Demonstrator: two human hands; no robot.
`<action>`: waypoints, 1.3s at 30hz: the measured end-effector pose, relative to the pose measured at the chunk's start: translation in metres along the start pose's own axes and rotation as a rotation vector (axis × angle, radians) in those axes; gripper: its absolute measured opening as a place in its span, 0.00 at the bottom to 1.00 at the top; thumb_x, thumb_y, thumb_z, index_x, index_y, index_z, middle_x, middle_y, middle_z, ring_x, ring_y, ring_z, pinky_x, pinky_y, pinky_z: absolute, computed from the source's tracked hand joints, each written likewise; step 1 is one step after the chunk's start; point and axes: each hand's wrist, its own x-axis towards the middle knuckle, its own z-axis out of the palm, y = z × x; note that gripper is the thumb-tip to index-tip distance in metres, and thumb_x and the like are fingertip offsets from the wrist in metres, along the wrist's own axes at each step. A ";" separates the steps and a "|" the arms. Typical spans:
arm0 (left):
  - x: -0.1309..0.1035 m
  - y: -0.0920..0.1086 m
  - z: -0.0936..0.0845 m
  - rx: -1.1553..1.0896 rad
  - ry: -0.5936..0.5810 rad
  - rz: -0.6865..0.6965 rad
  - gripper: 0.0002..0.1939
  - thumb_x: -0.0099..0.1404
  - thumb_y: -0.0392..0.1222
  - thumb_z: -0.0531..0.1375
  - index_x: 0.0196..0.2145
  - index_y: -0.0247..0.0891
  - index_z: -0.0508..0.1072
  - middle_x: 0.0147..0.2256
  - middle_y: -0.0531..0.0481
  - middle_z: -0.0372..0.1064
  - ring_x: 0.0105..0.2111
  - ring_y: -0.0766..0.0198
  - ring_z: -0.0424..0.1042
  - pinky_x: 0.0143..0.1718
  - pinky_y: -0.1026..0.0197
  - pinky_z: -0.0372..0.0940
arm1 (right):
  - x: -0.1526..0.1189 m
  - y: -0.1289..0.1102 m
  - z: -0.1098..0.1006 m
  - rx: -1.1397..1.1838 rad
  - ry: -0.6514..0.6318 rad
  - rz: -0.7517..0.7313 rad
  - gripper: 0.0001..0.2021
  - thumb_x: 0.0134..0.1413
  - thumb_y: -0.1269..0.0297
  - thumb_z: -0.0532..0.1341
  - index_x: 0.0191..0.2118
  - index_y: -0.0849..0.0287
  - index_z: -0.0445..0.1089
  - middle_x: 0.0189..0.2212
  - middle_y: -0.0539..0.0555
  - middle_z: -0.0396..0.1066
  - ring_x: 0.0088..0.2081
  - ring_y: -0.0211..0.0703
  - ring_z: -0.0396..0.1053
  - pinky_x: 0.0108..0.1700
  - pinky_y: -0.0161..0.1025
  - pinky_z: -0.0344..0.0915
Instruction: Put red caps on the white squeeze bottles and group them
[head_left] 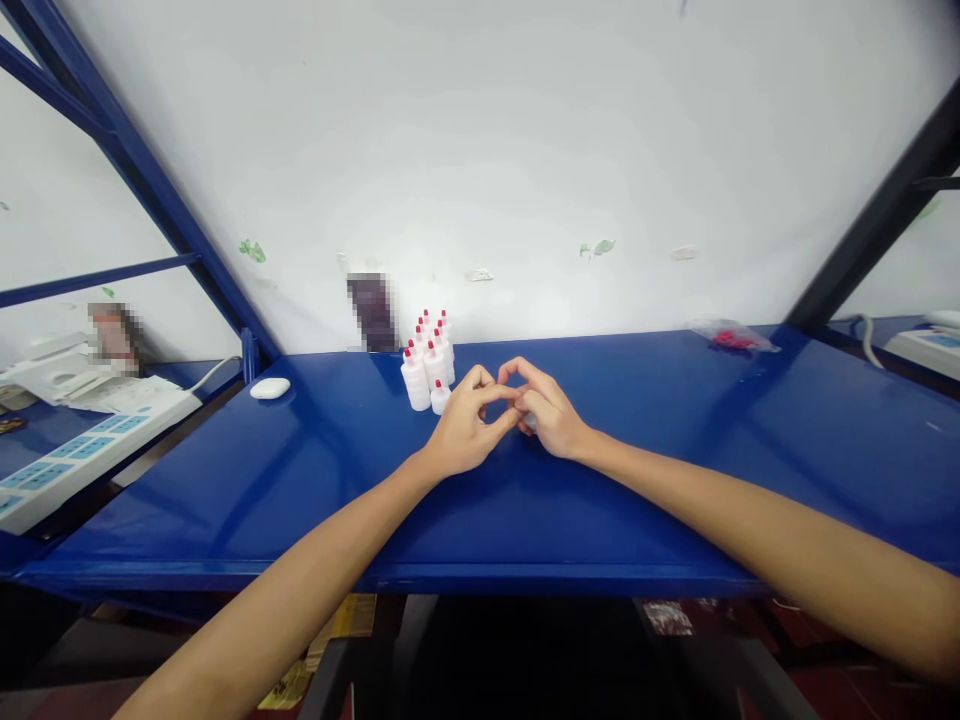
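Note:
Over the middle of the blue table [480, 540], my left hand [470, 422] and my right hand [553, 412] meet at the fingertips. A small whitish thing [529, 422] shows in part under the curled fingers of my right hand, which close round it; its kind is hidden. The thumb and forefinger of my left hand are pinched at the same spot, and what lies between them cannot be made out. Just left of my left hand stand several white squeeze bottles [416, 382] with red tips, upright in a tight group. One shorter bottle [440, 398] is nearest to that hand.
A clear plastic bag with red pieces [733, 340] lies at the back right. At the left is a white rounded object [270, 388]. A dark blurred rectangle [373, 312] leans on the wall. Beyond the blue frame sits a white power strip [97, 450].

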 end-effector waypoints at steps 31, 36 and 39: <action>0.007 -0.045 -0.094 0.760 0.102 0.069 0.11 0.63 0.48 0.62 0.38 0.39 0.77 0.42 0.44 0.64 0.42 0.55 0.61 0.46 0.49 0.60 | 0.004 -0.005 -0.008 -0.771 0.090 -0.013 0.08 0.52 0.58 0.62 0.32 0.57 0.72 0.19 0.45 0.66 0.23 0.36 0.63 0.30 0.35 0.54; 0.008 -0.044 -0.093 0.731 0.180 0.136 0.09 0.64 0.45 0.61 0.36 0.38 0.77 0.40 0.45 0.64 0.39 0.57 0.62 0.45 0.51 0.61 | 0.010 0.002 -0.012 -1.025 -0.023 0.038 0.15 0.60 0.63 0.55 0.49 0.53 0.72 0.34 0.51 0.76 0.32 0.42 0.70 0.31 0.37 0.55; 0.009 -0.040 -0.088 0.697 0.253 0.226 0.06 0.65 0.41 0.60 0.34 0.38 0.75 0.37 0.46 0.64 0.37 0.59 0.63 0.42 0.52 0.62 | 0.017 0.007 -0.013 -1.203 -0.136 -0.005 0.20 0.66 0.60 0.50 0.59 0.49 0.67 0.46 0.55 0.75 0.37 0.47 0.73 0.32 0.38 0.56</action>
